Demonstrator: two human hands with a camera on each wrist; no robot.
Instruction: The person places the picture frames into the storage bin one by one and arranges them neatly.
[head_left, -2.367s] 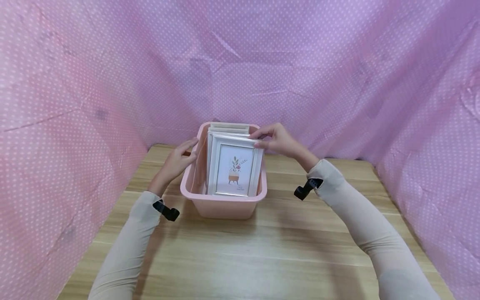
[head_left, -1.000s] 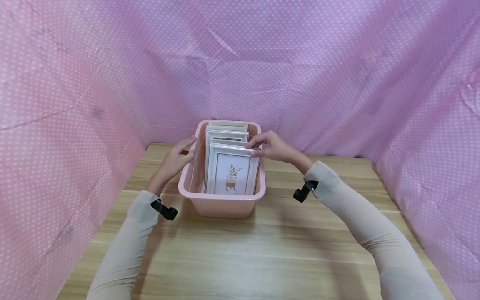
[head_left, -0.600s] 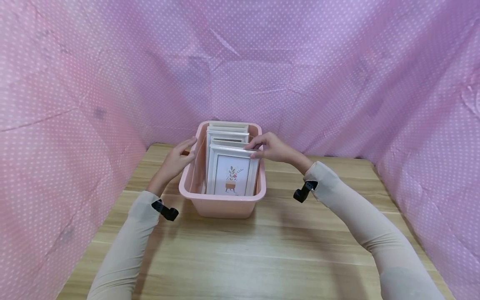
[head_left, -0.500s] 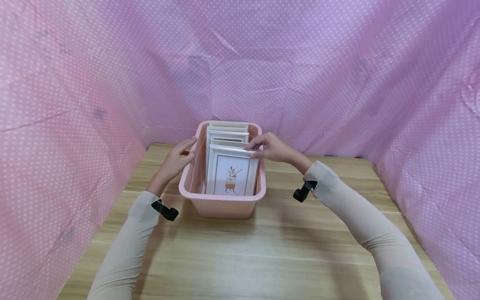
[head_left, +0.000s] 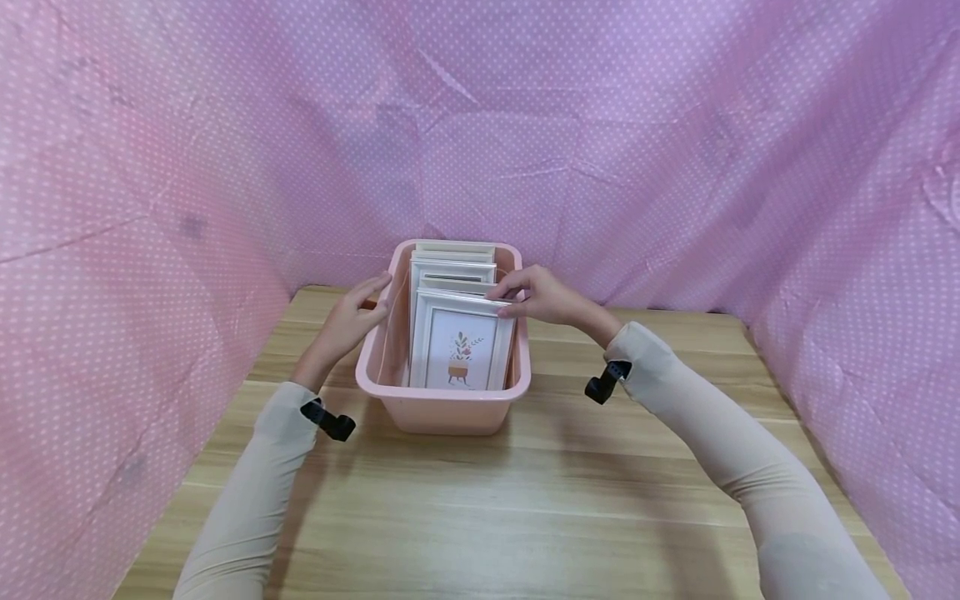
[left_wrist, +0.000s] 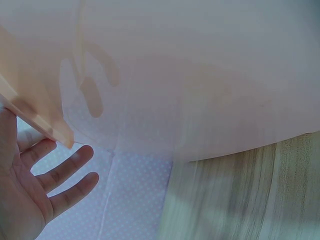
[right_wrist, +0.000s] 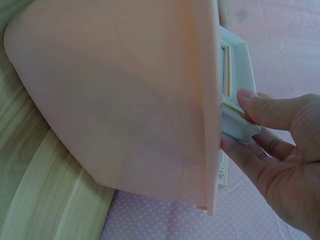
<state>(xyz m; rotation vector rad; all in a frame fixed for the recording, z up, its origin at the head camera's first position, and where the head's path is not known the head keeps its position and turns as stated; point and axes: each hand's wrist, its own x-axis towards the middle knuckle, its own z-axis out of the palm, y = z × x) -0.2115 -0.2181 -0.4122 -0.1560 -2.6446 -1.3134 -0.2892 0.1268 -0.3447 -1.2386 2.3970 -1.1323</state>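
Note:
A pink plastic bin (head_left: pixel 455 417) stands on the wooden table with several white picture frames upright in it. My right hand (head_left: pixel 545 296) pinches the top right corner of the front picture frame (head_left: pixel 422 342), which bears a potted-plant print. In the right wrist view, the thumb (right_wrist: pixel 255 102) lies on the frame's face and the fingers are behind it. My left hand (head_left: pixel 345 325) touches the bin's left rim. In the left wrist view its fingers (left_wrist: pixel 70 170) are spread and only slightly bent beside the rim. The frame's lower edge is hidden by the bin's front wall.
Behind the front one, other white frames (head_left: pixel 457 254) stand in a row towards the bin's back. Pink polka-dot cloth (head_left: pixel 495 150) hangs around the table (head_left: pixel 480 517) at the back and both sides.
Since the earliest frame, the right hand and the front picture frame have come down and nearer in the bin, showing more of the frames behind. In the last half second little differs.

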